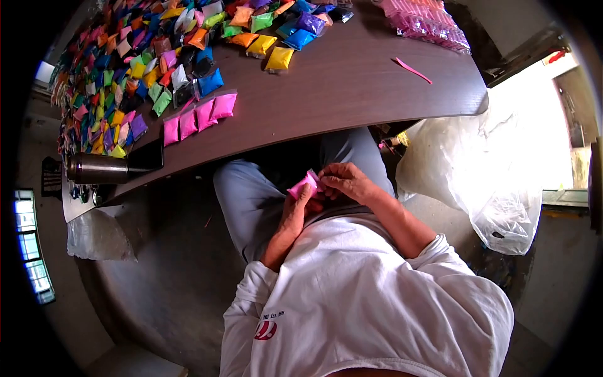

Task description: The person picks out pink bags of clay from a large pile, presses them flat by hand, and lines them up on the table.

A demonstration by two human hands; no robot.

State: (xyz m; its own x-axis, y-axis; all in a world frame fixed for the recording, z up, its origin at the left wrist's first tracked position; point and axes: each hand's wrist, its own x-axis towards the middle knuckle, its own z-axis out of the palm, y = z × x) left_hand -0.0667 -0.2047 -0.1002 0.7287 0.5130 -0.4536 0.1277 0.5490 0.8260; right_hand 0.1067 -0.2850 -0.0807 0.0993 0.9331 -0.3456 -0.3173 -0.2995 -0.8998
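Over my lap, my left hand is closed round a small pink packet with a clear top edge. My right hand is pinched at that clear edge, on the packet's right side; its fingertips partly hide what they grip. Beyond my hands, along the table's near edge, a row of several similar pink packets lies side by side. A thin pink plastic stick rests alone on the right part of the table.
Many coloured packets are heaped across the left and back of the brown table. Pink bundles in clear wrap lie at the far right. A metal flask is on its side at the left corner. White plastic bags hang at right.
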